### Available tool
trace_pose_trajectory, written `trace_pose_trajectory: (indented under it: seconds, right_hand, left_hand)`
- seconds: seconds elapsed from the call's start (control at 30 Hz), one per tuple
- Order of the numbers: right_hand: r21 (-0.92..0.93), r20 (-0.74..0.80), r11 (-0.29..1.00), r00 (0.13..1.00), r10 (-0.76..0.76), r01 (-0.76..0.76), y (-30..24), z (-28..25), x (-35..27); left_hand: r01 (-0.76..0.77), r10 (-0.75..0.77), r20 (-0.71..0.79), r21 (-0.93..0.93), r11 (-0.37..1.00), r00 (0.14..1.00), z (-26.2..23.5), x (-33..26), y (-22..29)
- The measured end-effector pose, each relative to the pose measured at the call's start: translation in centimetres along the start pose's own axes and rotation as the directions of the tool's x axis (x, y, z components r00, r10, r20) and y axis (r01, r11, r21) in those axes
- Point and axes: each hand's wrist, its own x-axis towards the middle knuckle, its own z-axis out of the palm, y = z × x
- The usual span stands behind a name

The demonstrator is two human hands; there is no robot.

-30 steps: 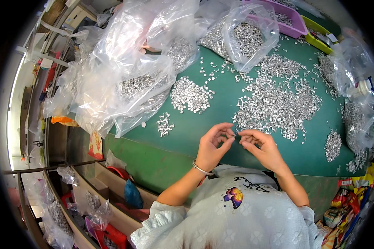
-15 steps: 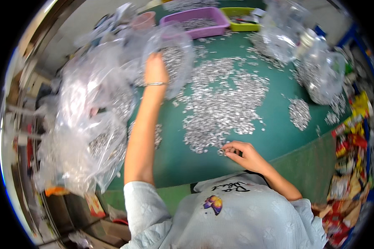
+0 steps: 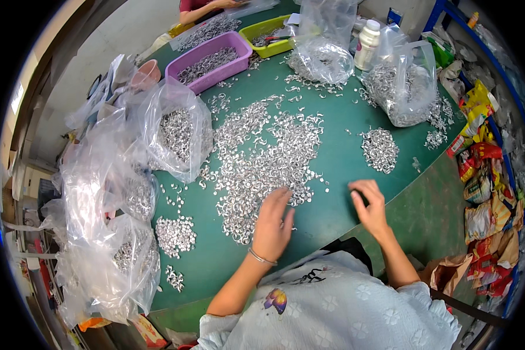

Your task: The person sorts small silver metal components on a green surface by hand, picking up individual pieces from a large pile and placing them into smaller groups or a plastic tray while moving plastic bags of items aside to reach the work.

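A wide heap of small silvery curved metal pieces [image 3: 268,157] covers the middle of the green table [image 3: 332,219]. Over its near edge is my left hand [image 3: 272,224], wearing a bracelet, with fingers stretched onto the pieces and thumb apart. I see nothing gripped in it. To the right, above bare table, my right hand [image 3: 368,205] has bent fingers with the thumb held away, and no piece shows between them. An open clear plastic bag [image 3: 198,137] of the same pieces lies left of the heap. Smaller piles sit at left [image 3: 175,235] and right [image 3: 380,150].
A purple basin [image 3: 239,69] and a yellow-green basin [image 3: 274,49] stand at the back. Filled plastic bags [image 3: 405,108] and a white bottle [image 3: 367,45] are at back right. More bags [image 3: 93,192] crowd the left edge. Another person's arm [image 3: 201,13] shows at the far side.
My left hand has come back from the open bag to the heap's near edge. My right hand has left that edge and moved right. The whole view has also shifted.
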Motion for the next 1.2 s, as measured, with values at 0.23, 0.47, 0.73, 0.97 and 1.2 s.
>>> trace_pose_trajectory:
  seconds: [0.23, 0.47, 0.73, 0.97, 1.2]
  right_hand:
    - [-0.282, 0.346, 0.946, 0.937, -0.054, 0.159, -0.9, 3.0, 2.9]
    - [-0.33, 0.465, 0.892, 0.875, -0.133, 0.31, -2.4, 9.1, 3.1]
    - [-0.256, 0.37, 0.871, 0.875, -0.312, 0.419, -0.5, 12.3, 8.8]
    - [-0.28, 0.246, 0.834, 0.875, -0.416, 0.475, 0.4, 12.2, 13.0]
    - [0.156, 0.634, 0.952, 0.712, -0.302, 0.265, -4.7, 7.6, 3.4]
  left_hand:
    - [-0.004, -0.133, 0.194, 0.581, 0.814, 0.972, 1.9, -4.7, -1.8]
    - [0.106, -0.186, 0.052, 0.658, 0.745, 0.981, 0.4, -3.3, -4.3]
    - [0.114, -0.071, -0.094, 0.642, 0.758, 0.993, 0.5, 0.7, -9.0]
    - [0.2, -0.144, -0.156, 0.46, 0.865, 0.977, -1.6, 2.3, -8.0]
    - [0.279, -0.2, -0.433, 0.126, 0.952, 0.879, -2.7, -4.8, -5.7]
